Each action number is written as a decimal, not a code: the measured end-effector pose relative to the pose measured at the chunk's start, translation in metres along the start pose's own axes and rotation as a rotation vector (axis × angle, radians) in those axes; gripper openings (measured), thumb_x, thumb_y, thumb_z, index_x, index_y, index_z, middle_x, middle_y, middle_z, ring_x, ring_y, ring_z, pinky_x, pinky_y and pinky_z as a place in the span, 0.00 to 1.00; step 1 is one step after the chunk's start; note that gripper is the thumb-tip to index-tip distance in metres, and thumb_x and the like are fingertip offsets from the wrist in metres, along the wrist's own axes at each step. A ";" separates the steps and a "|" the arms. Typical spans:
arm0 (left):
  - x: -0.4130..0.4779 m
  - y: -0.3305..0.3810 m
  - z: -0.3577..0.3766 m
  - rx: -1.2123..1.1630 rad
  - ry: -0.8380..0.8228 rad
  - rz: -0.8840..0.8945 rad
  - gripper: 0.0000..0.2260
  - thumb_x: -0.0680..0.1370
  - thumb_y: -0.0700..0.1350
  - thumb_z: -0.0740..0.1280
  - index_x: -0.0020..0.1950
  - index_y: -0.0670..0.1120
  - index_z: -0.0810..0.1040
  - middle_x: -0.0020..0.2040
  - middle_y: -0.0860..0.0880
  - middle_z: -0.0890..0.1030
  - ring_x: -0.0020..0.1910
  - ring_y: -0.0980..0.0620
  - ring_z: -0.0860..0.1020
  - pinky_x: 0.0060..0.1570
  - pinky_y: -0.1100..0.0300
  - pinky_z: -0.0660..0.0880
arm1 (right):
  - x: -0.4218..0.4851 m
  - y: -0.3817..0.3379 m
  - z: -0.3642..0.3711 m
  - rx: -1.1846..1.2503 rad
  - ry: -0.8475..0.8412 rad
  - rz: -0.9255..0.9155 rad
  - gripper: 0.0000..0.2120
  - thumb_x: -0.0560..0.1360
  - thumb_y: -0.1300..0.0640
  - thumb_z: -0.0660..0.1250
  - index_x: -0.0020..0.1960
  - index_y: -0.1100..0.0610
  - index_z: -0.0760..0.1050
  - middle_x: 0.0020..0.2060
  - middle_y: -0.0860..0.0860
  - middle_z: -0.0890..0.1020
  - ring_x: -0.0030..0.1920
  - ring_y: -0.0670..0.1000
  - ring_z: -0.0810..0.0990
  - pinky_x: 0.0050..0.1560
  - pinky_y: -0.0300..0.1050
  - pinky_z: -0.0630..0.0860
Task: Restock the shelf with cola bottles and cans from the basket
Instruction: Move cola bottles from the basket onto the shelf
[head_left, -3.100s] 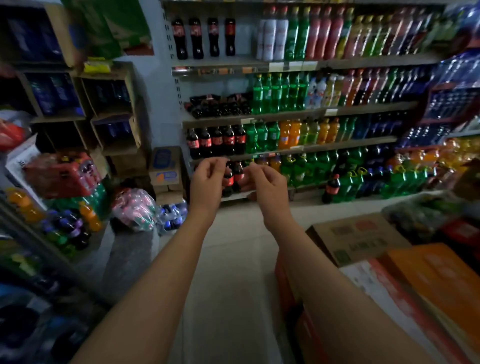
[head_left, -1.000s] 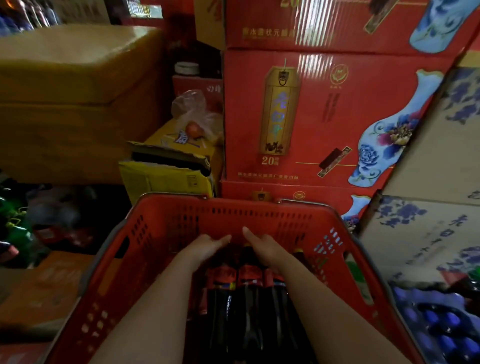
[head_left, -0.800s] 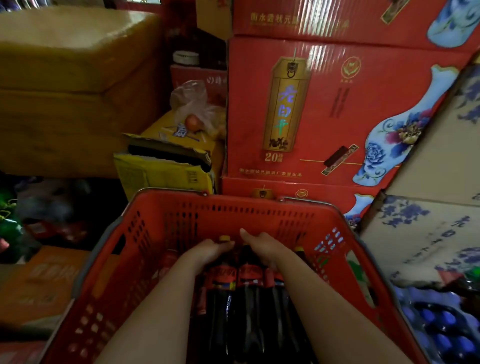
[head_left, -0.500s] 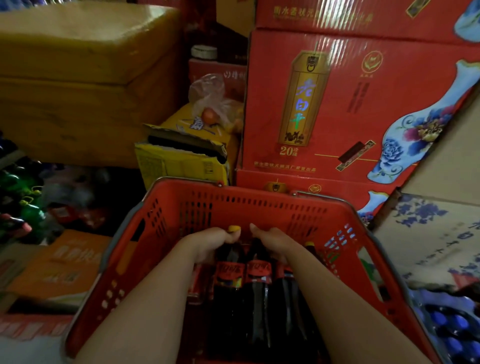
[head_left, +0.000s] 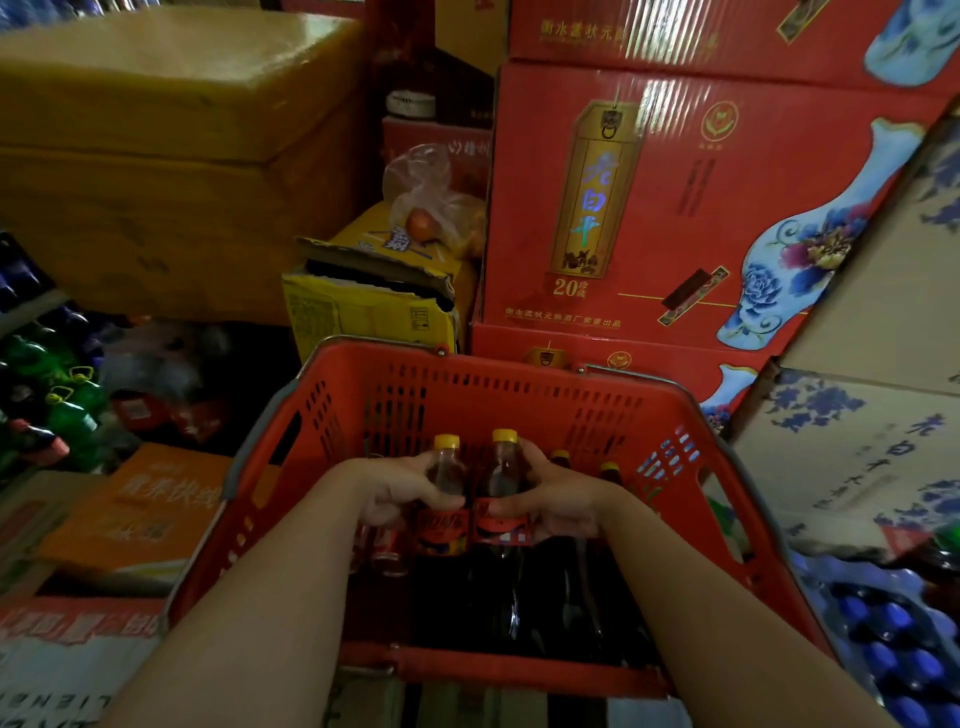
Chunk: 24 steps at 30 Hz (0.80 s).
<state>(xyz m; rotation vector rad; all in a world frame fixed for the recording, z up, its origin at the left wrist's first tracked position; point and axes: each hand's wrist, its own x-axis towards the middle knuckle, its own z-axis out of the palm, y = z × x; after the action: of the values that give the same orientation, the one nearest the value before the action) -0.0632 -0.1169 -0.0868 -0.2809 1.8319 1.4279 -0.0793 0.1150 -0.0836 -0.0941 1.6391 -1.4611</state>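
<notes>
- Now left hand (head_left: 387, 491) grips one cola bottle (head_left: 445, 512), right hand (head_left: 558, 499) grips another (head_left: 501, 499), necks up, likely for lifting.
- Both sit inside red basket (head_left: 519, 369), more bottles beside.

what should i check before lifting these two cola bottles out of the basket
1. Left hand grip on the left bottle: fingers curl round its shoulder. Ok.
2. Right hand grip on the right bottle: fingers curl round its shoulder. Ok.
3. Caps: both yellow caps are on. Ok. Whether they are tight: cannot tell.
4. Way up out of the basket: nothing hangs over the two caps. Ok.
5. Remaining bottles: they stand close by the right hand; whether they will tip: cannot tell.
6. Room on the shelf: the shelf is out of view. Cannot tell.
</notes>
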 end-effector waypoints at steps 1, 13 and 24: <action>-0.002 -0.001 0.001 0.027 0.009 -0.002 0.37 0.71 0.43 0.75 0.74 0.58 0.60 0.75 0.48 0.63 0.73 0.45 0.62 0.68 0.48 0.66 | 0.000 0.001 0.000 0.007 -0.001 -0.018 0.47 0.69 0.68 0.75 0.70 0.32 0.54 0.64 0.53 0.76 0.59 0.58 0.80 0.56 0.61 0.77; -0.061 0.034 0.000 -0.045 0.235 0.300 0.25 0.61 0.47 0.81 0.56 0.48 0.81 0.53 0.49 0.84 0.57 0.50 0.79 0.58 0.55 0.74 | -0.026 -0.038 0.001 0.090 0.152 -0.393 0.36 0.61 0.63 0.78 0.67 0.56 0.71 0.54 0.54 0.82 0.48 0.53 0.85 0.40 0.48 0.80; -0.166 0.077 0.026 -0.557 0.823 0.866 0.16 0.66 0.48 0.76 0.52 0.46 0.81 0.48 0.48 0.85 0.47 0.49 0.82 0.52 0.53 0.78 | -0.057 -0.133 0.043 0.275 -0.029 -0.769 0.17 0.66 0.57 0.72 0.55 0.58 0.79 0.44 0.53 0.85 0.43 0.51 0.84 0.45 0.47 0.80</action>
<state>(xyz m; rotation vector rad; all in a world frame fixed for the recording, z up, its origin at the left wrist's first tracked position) 0.0137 -0.1135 0.0818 -0.4175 2.2750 2.7440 -0.0830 0.0772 0.0628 -0.6424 1.4169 -2.2289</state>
